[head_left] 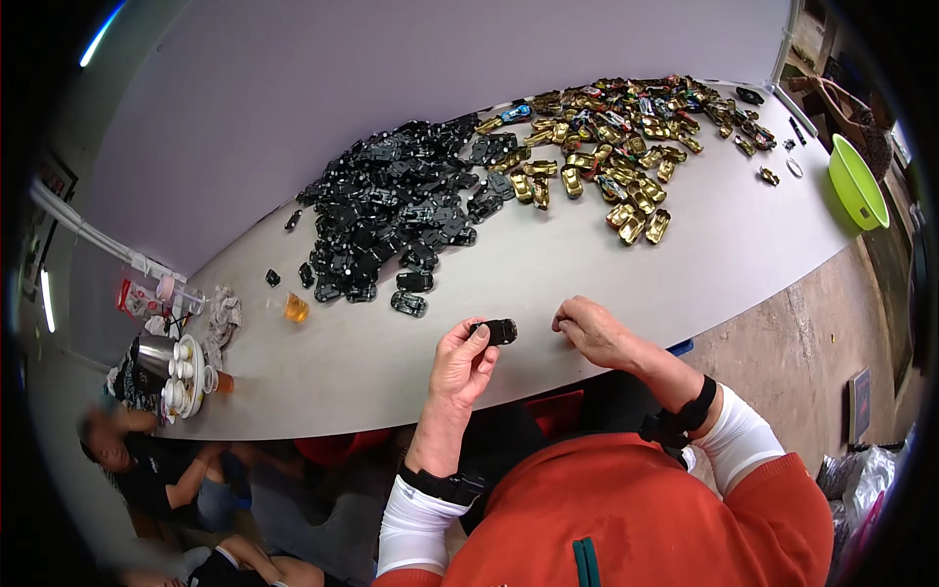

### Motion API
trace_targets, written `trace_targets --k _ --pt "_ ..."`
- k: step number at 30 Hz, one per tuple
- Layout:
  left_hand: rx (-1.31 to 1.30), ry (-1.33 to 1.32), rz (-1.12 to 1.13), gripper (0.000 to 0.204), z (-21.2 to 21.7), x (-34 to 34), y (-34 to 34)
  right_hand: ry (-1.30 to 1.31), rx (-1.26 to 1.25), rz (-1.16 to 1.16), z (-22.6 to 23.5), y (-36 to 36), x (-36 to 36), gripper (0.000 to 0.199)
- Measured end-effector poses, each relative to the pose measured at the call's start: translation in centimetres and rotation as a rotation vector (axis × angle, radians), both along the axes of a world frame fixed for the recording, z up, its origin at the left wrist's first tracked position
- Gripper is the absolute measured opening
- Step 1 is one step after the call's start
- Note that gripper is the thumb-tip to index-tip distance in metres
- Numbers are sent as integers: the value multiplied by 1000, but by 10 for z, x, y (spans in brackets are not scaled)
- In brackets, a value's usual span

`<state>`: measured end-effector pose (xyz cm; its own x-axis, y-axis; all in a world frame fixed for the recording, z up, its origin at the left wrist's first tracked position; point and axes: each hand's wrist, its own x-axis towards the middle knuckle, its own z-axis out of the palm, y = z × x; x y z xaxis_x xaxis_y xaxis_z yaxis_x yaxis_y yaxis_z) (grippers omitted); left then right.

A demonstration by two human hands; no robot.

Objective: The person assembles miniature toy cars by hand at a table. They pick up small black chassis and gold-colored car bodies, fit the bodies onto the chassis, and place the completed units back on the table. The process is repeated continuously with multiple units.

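Note:
Over the near edge of the table (626, 293), my left hand (458, 364) pinches a small black toy car part (502, 332) between thumb and fingers. To its right, my right hand (593, 331) is apart from that part, its fingers curled together; whatever they may hold is hidden. Beyond my left hand spreads a large heap of black toy car parts (391, 186), with one loose dark toy car (409, 304) closest to me. A pile of gold toy cars (636, 127), mixed with a few coloured pieces, covers the back right.
On the left stand a cup of amber drink (295, 308), a crumpled cloth (224, 318) and a tray with small white cups (199, 377). A green basin (858, 184) leans at the right table edge. Two people sit at lower left, one in a black shirt (156, 470).

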<state>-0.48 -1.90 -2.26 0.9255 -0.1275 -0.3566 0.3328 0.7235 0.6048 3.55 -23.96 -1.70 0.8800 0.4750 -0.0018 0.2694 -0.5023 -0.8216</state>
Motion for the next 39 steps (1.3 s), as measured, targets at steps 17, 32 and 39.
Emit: trace_targets --k 17,32,39 --pt "148 -103 1 14 1 -3 -13 524 460 104 33 19 -5 15" --pt "417 -170 162 15 12 -1 -29 588 546 47 10 10 0 17" --pt "624 -215 212 13 11 1 -44 265 238 -77 3 22 -2 14"
